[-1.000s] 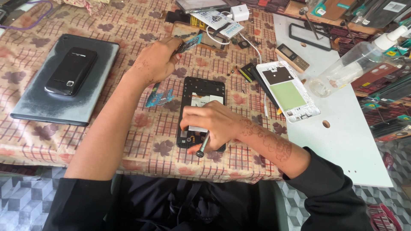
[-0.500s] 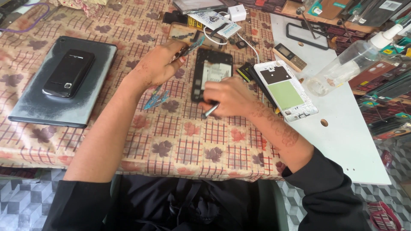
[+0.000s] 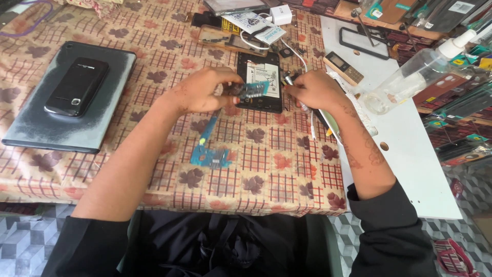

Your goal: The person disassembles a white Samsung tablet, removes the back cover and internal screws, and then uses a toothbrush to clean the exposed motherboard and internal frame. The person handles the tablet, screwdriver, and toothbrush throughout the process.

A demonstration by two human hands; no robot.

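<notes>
Pinching a small teal circuit board (image 3: 251, 91), left hand (image 3: 200, 92); right hand (image 3: 315, 90) grips a screwdriver (image 3: 291, 82).

Counter (image 3: 287, 169) is covered by a checked tan cloth with a brown leaf print; a white board (image 3: 410, 149) is laid at its right. Grey cube-patterned floor tiles (image 3: 20, 241) are seen below, daylight throughout.

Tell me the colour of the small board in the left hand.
Teal-blue board, pinched in the left hand; head view.
</notes>
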